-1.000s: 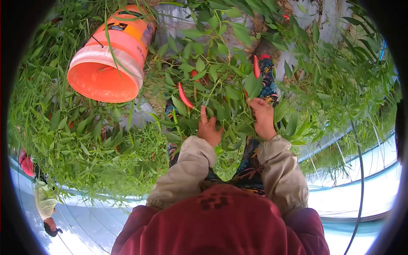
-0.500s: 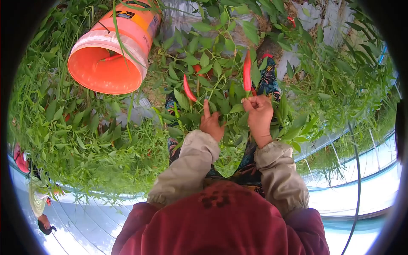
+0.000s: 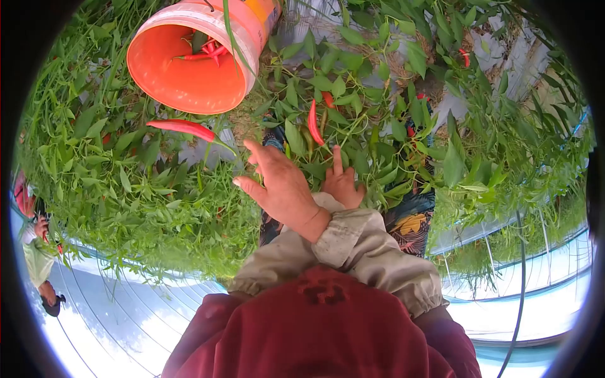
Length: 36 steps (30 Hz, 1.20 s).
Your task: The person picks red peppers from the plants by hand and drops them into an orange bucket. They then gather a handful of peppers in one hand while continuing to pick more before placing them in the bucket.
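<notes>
One loose red chili pepper (image 3: 183, 128) shows left of centre, just beyond the right hand (image 3: 280, 186) (spread and unclasped, its beige sleeve (image 3: 384, 252) crossing over the other). Mid-frame, the left hand (image 3: 343, 187) extends a finger beside a hanging chili (image 3: 314, 123); its grip I cannot tell. An orange bucket (image 3: 195, 91) occupies the upper left.

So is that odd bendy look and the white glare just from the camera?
In the head view, likely a very wide lens: dark, rounded borders and a curving frame line at the sides; also in the head view, the pale backdrop is nearly washed out, while the bucket and right hand keep their colour.
</notes>
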Each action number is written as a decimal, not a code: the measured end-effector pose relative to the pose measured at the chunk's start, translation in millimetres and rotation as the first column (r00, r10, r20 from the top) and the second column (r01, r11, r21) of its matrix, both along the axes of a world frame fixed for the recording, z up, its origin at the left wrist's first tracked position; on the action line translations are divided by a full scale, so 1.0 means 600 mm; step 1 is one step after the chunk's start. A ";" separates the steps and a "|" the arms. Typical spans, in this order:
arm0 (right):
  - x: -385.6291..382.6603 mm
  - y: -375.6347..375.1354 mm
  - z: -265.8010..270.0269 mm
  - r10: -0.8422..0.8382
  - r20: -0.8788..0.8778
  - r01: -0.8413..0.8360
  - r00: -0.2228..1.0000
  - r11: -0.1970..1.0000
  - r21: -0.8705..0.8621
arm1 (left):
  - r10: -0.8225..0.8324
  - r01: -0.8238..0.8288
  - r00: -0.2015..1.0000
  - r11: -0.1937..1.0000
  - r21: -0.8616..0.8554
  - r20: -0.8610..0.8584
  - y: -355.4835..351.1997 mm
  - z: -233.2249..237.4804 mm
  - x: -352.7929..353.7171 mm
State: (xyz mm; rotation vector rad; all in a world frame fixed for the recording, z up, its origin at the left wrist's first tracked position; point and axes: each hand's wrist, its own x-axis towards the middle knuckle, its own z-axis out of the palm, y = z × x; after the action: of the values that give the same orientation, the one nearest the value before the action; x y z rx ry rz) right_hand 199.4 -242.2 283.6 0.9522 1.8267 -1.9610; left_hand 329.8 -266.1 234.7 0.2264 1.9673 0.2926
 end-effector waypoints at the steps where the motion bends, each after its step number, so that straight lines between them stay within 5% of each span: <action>1: -0.003 -0.012 0.000 -0.047 0.042 0.051 0.998 0.995 -0.083 | 0.004 -0.004 1.000 1.000 -0.010 -0.005 -0.001 -0.001 -0.002; 3: 0.038 -0.006 -0.046 0.070 0.054 -0.078 0.996 0.983 0.165 | -0.026 0.029 0.996 0.999 -0.026 0.087 -0.003 -0.001 -0.003; 6: 0.102 0.045 -0.101 0.148 0.308 -0.274 0.940 0.865 0.420 | -0.123 0.118 0.982 0.992 -0.043 -0.143 0.009 0.013 0.019; 8: 0.135 0.069 -0.120 0.334 0.503 -0.560 0.797 0.721 0.408 | -0.108 0.098 0.979 0.993 -0.066 -0.174 0.020 0.017 0.033; 11: 0.182 0.086 -0.147 0.432 0.436 -0.582 0.790 0.752 0.309 | -0.098 0.094 0.990 0.995 -0.044 -0.096 0.019 0.012 0.043; 12: 0.186 0.094 -0.147 0.336 0.393 -0.438 0.856 0.875 0.207 | -0.106 0.106 0.994 0.994 -0.005 -0.033 0.012 0.008 0.038; 15: 0.196 0.106 -0.146 0.223 0.385 -0.283 0.895 0.953 0.106 | -0.161 0.152 0.980 0.985 0.083 0.120 -0.005 0.005 0.034; 17: 0.200 0.107 -0.144 0.291 0.398 -0.368 0.870 0.920 0.133 | -0.232 0.200 0.941 0.968 0.151 0.245 -0.010 0.008 0.043; 20: 0.218 0.109 -0.162 0.191 0.349 -0.158 0.918 0.980 -0.122 | -0.093 0.081 0.993 0.986 0.145 0.074 0.001 0.022 0.028; 22: 0.214 0.125 -0.159 -0.121 0.556 0.355 0.823 0.873 -0.336 | 0.050 -0.043 0.999 0.965 0.259 -0.019 0.006 0.031 0.018; 26: 0.224 0.152 -0.155 -0.173 0.576 0.509 0.799 0.706 -0.493 | -0.054 0.083 0.991 0.966 0.245 -0.123 0.015 0.035 0.021; 29: 0.222 0.151 -0.155 -0.251 0.584 0.594 0.772 0.612 -0.522 | 0.277 -0.283 0.959 0.921 0.267 0.061 0.025 0.013 0.061; 30: 0.223 0.151 -0.155 -0.275 0.586 0.613 0.763 0.596 -0.519 | 0.640 -0.643 0.758 0.701 0.309 0.126 0.043 0.011 0.065; 32: 0.225 0.150 -0.157 -0.295 0.588 0.631 0.753 0.577 -0.519 | 0.883 -0.880 0.425 0.352 0.319 0.198 0.050 0.012 0.068; 34: 0.225 0.149 -0.154 -0.230 0.572 0.555 0.787 0.669 -0.494 | 0.852 -0.843 0.501 0.440 0.308 0.154 0.042 0.016 0.063; 35: 0.227 0.143 -0.148 -0.232 0.572 0.556 0.787 0.668 -0.494 | 0.686 -0.680 0.722 0.680 0.273 0.089 0.033 0.020 0.059; 36: 0.220 0.133 -0.133 -0.122 0.398 0.267 0.909 0.905 -0.331 | 0.450 -0.441 0.893 0.864 0.243 0.020 0.019 0.027 0.050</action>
State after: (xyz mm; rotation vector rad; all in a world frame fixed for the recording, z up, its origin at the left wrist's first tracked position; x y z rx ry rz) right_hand 331.7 -162.6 204.1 1.3056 1.1287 -1.9775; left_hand 359.8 -254.7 250.8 -0.0761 2.0029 0.8396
